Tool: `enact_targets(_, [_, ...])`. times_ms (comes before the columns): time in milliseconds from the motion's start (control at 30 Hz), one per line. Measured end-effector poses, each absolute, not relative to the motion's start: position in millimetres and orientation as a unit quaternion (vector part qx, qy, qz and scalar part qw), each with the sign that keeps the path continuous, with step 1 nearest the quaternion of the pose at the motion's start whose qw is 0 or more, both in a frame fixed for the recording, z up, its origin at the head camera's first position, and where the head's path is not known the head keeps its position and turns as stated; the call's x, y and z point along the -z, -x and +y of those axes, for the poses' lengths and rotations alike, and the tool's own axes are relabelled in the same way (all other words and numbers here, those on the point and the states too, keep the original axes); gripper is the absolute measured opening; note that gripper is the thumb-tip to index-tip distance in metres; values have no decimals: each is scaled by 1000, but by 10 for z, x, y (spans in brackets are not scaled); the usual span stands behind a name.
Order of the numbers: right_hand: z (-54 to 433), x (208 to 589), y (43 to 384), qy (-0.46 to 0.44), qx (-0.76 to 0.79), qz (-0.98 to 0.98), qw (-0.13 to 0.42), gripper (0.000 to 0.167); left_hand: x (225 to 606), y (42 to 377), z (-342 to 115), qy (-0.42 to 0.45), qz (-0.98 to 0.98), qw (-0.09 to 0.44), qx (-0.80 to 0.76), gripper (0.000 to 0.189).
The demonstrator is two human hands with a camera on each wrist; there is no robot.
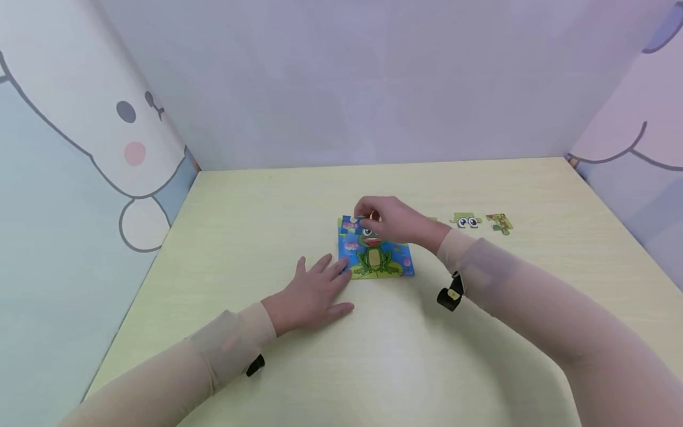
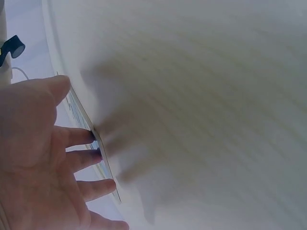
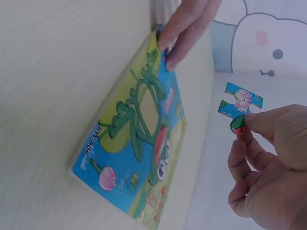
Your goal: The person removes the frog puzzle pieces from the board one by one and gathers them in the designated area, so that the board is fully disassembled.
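Note:
My right hand [image 1: 392,218] pinches a blue jigsaw piece [image 3: 241,101] with a pink lotus on it between thumb and fingertips. It holds the piece above the upper left part of a frog puzzle board [image 1: 376,261]. The board lies flat and shows a green frog on blue, with several pink flowers. At the board's lower left edge, fingertips of my left hand [image 1: 315,292] rest on it, fingers straight and spread. The right hand covers the board's upper right part in the head view.
Right of the board lie a loose puzzle piece with frog eyes [image 1: 466,221] and a green-and-red puzzle piece [image 1: 500,223]. Another loose piece [image 1: 432,219] is mostly behind my right wrist. A pale wall [image 1: 373,89] stands along the table's back edge.

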State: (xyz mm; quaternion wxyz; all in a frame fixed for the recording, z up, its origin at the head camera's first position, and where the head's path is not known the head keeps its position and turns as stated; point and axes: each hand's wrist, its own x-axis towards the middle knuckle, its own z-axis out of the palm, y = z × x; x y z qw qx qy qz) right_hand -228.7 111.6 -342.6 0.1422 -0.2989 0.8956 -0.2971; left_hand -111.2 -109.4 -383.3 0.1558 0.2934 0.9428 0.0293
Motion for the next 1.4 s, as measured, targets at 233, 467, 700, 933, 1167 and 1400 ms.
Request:
enact_targets(233, [1461, 3328, 2413, 271, 281, 907, 159, 24, 3848, 1103, -1093, -299, 942, 150, -33, 72])
enact_targets(467, [1954, 3381, 2451, 253, 253, 914, 190, 21, 3848, 1100, -1086, -303, 942, 143, -31, 72])
enact_targets(700, [2325, 3475, 2433, 252, 216, 916, 227, 19, 3864, 1107, -1075, -301, 942, 145, -35, 74])
enact_targets(933, [2444, 3593, 2404, 249, 215, 911, 249, 20, 3881, 1109, -1074, -301, 942, 142, -33, 74])
enact_targets(1167, [2447, 3664, 2374, 250, 215, 912, 244, 20, 3887, 1107, -1076, -302, 943, 137, -31, 75])
enact_targets(1400, [2447, 3708, 2376, 245, 213, 915, 239, 18, 3884, 1109, -1073, -300, 943, 139, -30, 75])
